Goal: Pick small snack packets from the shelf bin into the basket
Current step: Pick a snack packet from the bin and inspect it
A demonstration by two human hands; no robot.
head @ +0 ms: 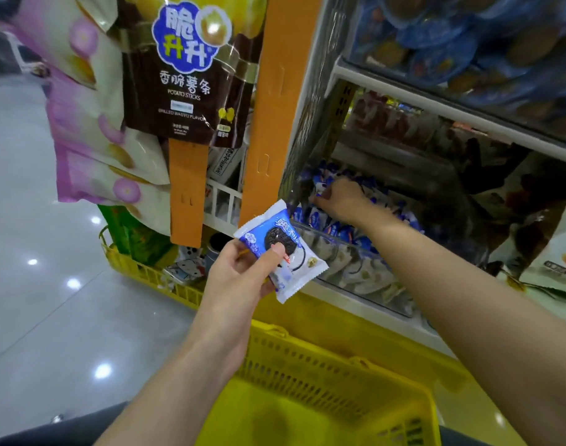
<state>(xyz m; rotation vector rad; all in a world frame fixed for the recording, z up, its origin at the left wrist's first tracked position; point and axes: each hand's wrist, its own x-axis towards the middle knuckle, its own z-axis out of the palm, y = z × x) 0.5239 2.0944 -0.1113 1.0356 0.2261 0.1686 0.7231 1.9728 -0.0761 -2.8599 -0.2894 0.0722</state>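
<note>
Glossy plastic-film packet (pixel 283 252), perforated yellow plastic basket (pixel 323 375), shiny floor (pixel 50 284).

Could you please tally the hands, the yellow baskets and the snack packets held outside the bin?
Hands: 2 (left hand, right hand)
Yellow baskets: 2 (near basket, far basket)
Snack packets held outside the bin: 1 (snack packet, pinched by the left hand)
Total: 5
</note>
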